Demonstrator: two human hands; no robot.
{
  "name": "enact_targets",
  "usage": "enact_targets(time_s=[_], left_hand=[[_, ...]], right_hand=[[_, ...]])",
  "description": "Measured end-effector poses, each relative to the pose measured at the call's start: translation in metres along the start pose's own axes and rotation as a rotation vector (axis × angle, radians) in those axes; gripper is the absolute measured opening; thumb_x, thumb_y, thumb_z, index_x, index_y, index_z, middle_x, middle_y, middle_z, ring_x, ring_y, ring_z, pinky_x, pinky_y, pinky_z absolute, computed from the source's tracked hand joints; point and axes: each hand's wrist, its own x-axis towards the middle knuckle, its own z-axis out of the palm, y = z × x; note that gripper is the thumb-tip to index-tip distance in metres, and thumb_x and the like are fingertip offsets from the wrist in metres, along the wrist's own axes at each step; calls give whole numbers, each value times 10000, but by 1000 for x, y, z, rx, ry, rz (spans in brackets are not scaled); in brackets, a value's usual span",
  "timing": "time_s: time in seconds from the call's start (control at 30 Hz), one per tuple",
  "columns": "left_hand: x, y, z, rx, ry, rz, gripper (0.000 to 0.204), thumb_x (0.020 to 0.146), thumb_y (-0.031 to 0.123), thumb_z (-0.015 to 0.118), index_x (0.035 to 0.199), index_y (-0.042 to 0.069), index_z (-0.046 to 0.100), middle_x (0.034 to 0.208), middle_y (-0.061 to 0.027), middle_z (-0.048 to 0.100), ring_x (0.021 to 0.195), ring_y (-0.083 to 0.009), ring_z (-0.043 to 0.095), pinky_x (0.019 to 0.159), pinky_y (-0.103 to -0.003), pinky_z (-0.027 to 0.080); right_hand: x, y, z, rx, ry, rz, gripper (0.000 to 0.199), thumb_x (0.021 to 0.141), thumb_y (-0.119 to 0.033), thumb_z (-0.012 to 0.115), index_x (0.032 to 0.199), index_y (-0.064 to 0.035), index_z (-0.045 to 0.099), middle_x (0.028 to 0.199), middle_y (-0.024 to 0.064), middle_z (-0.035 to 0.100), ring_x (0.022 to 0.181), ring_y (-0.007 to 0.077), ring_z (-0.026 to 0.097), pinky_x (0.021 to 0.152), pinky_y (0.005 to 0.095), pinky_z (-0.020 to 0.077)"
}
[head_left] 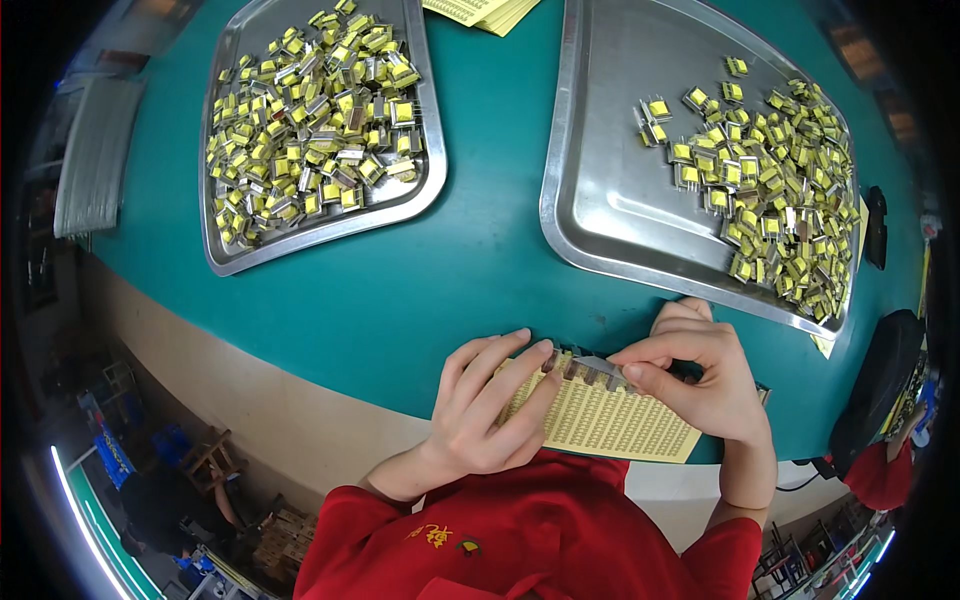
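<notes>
While the left hand (480,410) lies with its fingers spread and released across the left end of a yellow printed sheet (610,420), the right hand (705,360) pinches what looks like a pale strip (600,364) between thumb and forefinger, its other fingers curled. The strip sits at the sheet's far edge, over a short row of small metal parts (572,371); whether any part is also gripped, I cannot tell. The sheet lies at the front edge of the green surface (490,240), its near side close to the red shirt (500,520), so little room remains on that side.

Beyond the hands, a broad band of surface runs between two metal trays, giving open room forward and to the left. The left tray (438,190) stands well apart from both hands, with a heap of yellow-and-silver components (310,130) covering most of its floor. The right tray (620,170) is tighter: its near rim passes just beside the right hand's curled fingers. Its components (780,190) bank toward the right wall, leaving bare metal on the left. Yellow sheets (485,12) lie at the far edge of the view, between the trays.
</notes>
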Motion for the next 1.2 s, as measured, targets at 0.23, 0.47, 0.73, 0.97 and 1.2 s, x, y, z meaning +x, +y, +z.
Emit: enact_targets(time_s=[0.23,0.47,0.73,0.97,1.2], left_hand=[[2,2,0,44,-29,6,420,663,70,568,1047,23,731,1156,-172,628,1032,-358,616,820,-461,509],[0,2,4,121,-14,46,404,667,65,591,1043,31,735,1169,-166,616,1038,-356,607,820,-461,516],[-1,0,5,156,-3,108,388,662,51,612,1030,26,734,1164,-171,617,1033,-361,606,804,-464,524],[-2,-1,8,173,38,129,361,663,50,611,998,17,739,1138,-169,631,1017,-360,613,787,-457,528],[-1,2,6,171,23,87,341,677,21,621,997,12,738,1136,-166,634,1021,-356,615,793,-454,524]], right_hand=[[0,1,1,9,1,3,110,768,-34,751,873,-57,770,622,-15,585,636,128,483,733,301,344],[0,-1,1,14,8,12,102,781,-35,743,878,-58,765,625,-16,588,637,129,478,734,301,345],[0,-1,1,9,20,2,91,794,-24,723,874,-50,757,631,-13,569,644,131,457,734,300,341],[-1,0,3,-9,34,-9,89,801,-26,717,880,-46,753,630,-11,556,647,129,455,728,300,334],[0,-2,3,-52,24,-30,70,835,-76,725,900,-70,749,668,3,593,652,141,534,764,289,383]])
